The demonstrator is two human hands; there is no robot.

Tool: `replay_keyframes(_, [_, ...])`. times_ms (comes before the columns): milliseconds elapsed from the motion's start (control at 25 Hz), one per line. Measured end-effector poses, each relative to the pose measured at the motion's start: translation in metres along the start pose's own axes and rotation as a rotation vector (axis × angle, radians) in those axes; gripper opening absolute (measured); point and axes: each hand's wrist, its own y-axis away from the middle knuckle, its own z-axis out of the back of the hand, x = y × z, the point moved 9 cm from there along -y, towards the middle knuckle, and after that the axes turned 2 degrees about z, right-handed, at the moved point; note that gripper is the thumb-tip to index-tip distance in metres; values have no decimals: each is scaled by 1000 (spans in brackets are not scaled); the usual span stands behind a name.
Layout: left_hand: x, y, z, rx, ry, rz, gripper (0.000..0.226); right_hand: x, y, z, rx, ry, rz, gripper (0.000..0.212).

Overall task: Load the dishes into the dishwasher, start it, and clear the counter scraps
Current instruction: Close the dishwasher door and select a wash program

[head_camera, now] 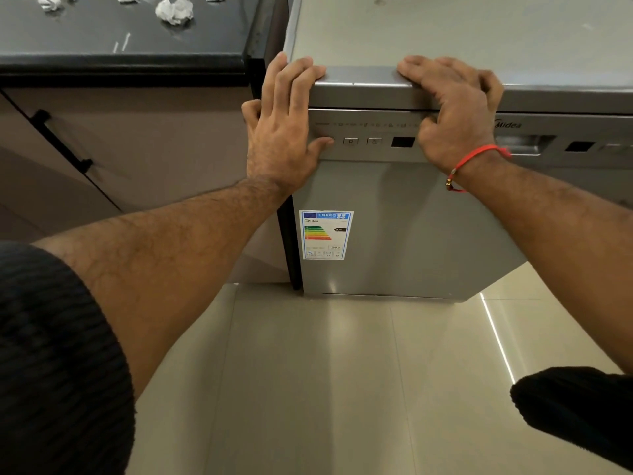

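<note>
Beige floor tiles lie below; the closed Midea dishwasher (394, 217) is braced by the left hand (284, 132) and right hand (455, 114), fingers flat over its top edge, gripping nothing; crumpled paper scraps (174, 10) remain on the far-left black counter (102, 39).

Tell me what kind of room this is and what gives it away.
Most likely a home kitchen: a silver dishwasher stands on a tiled floor beside a dark countertop over a cabinet door, with crumpled paper scraps on the counter.
</note>
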Motion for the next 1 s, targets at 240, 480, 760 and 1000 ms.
replay_keyframes(240, [-3,-2,2,-28,-75,30,88,0,0,-1,-11,27,14,78])
replay_keyframes(480, [-9,4,-2,52,-69,61,100,-12,9,9,72,208,191,83])
replay_keyframes(760, [-18,13,-4,-37,-90,59,116,-50,21,17,-23,373,80,83])
replay_keyframes(1000, [-28,16,-7,-119,-187,109,111,-57,20,10,-55,414,100,87])
